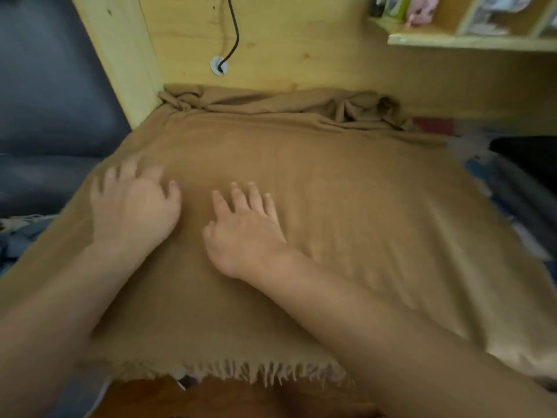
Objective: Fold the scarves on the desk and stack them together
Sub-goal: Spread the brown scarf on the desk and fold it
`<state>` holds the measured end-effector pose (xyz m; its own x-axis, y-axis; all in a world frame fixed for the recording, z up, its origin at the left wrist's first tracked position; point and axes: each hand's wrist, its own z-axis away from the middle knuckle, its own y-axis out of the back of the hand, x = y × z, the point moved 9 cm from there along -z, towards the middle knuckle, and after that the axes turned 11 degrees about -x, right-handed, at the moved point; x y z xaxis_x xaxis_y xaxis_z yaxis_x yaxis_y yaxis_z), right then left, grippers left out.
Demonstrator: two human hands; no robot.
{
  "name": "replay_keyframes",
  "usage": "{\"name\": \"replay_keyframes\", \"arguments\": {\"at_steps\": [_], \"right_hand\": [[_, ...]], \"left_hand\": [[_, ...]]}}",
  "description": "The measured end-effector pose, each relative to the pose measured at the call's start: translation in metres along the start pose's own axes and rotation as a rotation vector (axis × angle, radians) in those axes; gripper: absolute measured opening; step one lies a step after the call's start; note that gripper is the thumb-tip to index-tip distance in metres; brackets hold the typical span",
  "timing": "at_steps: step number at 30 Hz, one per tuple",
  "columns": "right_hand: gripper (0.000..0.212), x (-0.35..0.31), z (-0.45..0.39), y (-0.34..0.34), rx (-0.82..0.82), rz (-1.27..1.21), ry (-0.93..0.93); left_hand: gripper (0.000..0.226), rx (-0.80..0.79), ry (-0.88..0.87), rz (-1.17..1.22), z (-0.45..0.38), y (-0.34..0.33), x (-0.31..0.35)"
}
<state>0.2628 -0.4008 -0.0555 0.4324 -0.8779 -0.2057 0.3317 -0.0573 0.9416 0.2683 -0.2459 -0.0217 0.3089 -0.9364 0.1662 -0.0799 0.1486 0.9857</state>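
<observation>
Big tan scarf [346, 206], soft and fuzzy like wool, spread flat over most of the counter. Shaped like a wide sheet, with its long way running from 6 o'clock up to 12 o'clock. Stringy fringe [256, 372] along the near end at 6 o'clock, pointing toward the person. Far end at 12 o'clock bunched into lumpy folds [355, 108] against the back board [301, 55] of pale yellow wood with knots in it. Left edge of the scarf hanging over the side at 9 o'clock. Left hand [132, 206] lying palm down on the cloth at about 9 o'clock from the middle, fingers [126, 170] spread and flat, a bit blurry. Right hand [244, 230] palm down just beside it, near the middle of the scarf, fingers [253, 194] spread apart and straight, tips pressing on the cloth. Nothing pinched by either hand. Bare arms reaching in from 7 o'clock and 5 o'clock. Black cable [233, 28] going down into a round white hole [219, 66] in the board at 11 o'clock. Wooden shelf [452, 40] at 1 o'clock with small blurry things on it. Dark blue smooth cushion [45, 86] at 10 o'clock. Bit of patterned cloth [497, 182] peeking out at 3 o'clock.
</observation>
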Motion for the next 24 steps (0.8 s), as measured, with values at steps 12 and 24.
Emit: {"name": "replay_keyframes", "arguments": {"at_steps": [12,24], "right_hand": [[0.081,0.302,0.199,0.009,-0.025,-0.066,-0.509],[0.063,0.338,0.277,0.014,0.286,-0.292,-0.784]], "left_hand": [[0.076,-0.425,0.046,-0.096,0.044,-0.048,-0.011],[0.068,-0.075,-0.11,-0.187,0.052,-0.013,0.075]]}}
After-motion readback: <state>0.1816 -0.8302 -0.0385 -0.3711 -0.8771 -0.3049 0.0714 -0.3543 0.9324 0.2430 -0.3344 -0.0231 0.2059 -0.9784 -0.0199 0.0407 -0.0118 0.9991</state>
